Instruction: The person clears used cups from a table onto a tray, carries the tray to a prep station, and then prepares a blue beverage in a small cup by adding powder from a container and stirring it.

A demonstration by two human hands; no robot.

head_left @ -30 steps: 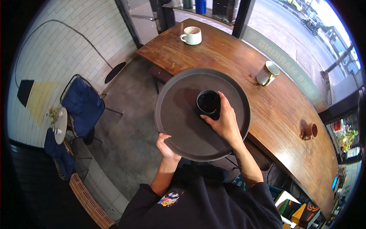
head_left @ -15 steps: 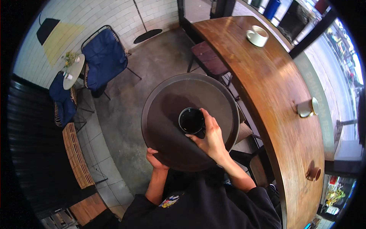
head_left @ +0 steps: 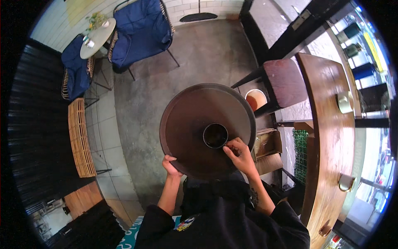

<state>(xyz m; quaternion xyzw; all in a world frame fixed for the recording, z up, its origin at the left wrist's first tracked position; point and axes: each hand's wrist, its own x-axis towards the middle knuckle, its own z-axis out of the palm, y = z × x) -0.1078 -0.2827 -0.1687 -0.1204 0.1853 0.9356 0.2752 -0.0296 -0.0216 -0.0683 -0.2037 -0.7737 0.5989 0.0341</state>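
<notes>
My left hand (head_left: pixel 171 165) is closed on the near left rim of a round brown serving tray (head_left: pixel 186 112), with the thumb lying over its edge. A black cup (head_left: pixel 215 135) stands upright on the tray, right of its middle and toward me. Its inside is dark, so I cannot tell what is in it. My right hand (head_left: pixel 240 154) reaches over the near right part of the tray, fingers pinched at the cup's lower right side, where the handle is mostly hidden.
Along the right runs a wooden counter (head_left: pixel 327 128) with a white cup (head_left: pixel 345 102), another pale cup (head_left: pixel 346 182) and a small brown cup (head_left: pixel 325 229). A stool (head_left: pixel 285 83), a bucket (head_left: pixel 256 99) and a cardboard box (head_left: pixel 268 143) stand beyond the tray. Blue chairs (head_left: pixel 143 33) flank a small table (head_left: pixel 97 39) at far left.
The view has turned, so the counter now lies farther right and the stool shows fully. My right hand has gone from spanning the cup's side to a pinch at its lower right.
</notes>
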